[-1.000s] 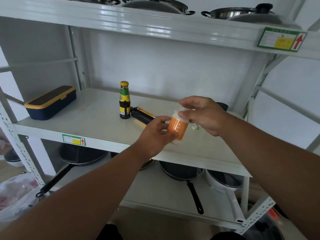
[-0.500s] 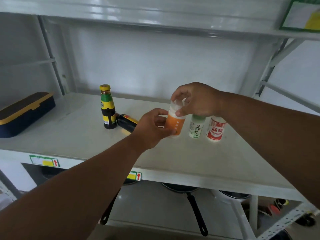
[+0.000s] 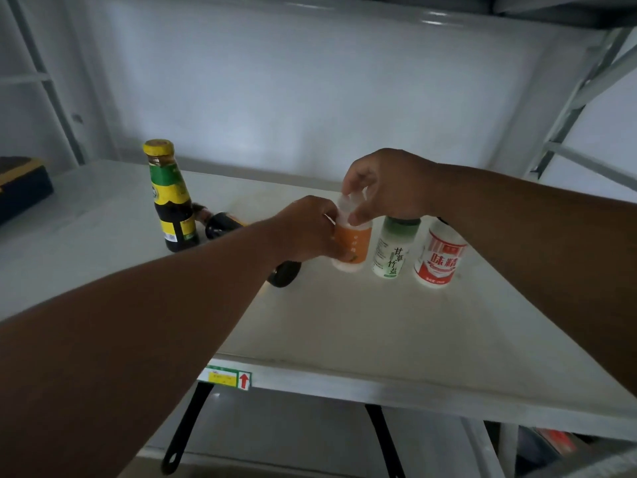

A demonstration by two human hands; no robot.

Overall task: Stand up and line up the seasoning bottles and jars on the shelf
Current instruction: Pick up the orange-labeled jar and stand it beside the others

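Note:
An orange-labelled jar (image 3: 353, 248) stands upright on the white shelf (image 3: 344, 322), close beside a green-capped white bottle (image 3: 391, 251) and a red-labelled jar (image 3: 439, 258), forming a row. My left hand (image 3: 305, 229) holds the orange jar's side. My right hand (image 3: 382, 188) pinches its white cap from above. To the left, a dark sauce bottle with a yellow cap (image 3: 170, 198) stands upright. Behind my left forearm a second dark bottle (image 3: 224, 225) lies on its side, partly hidden.
A navy box with a yellow rim (image 3: 20, 191) sits at the shelf's far left. Pan handles (image 3: 186, 432) show on the lower shelf. The shelf's front edge carries a green and yellow sticker (image 3: 227, 378). Upright frame posts stand at both sides.
The orange jar has come down from the air onto the shelf beside the green-capped bottle. Both hands still hold it. The view has moved closer and lower.

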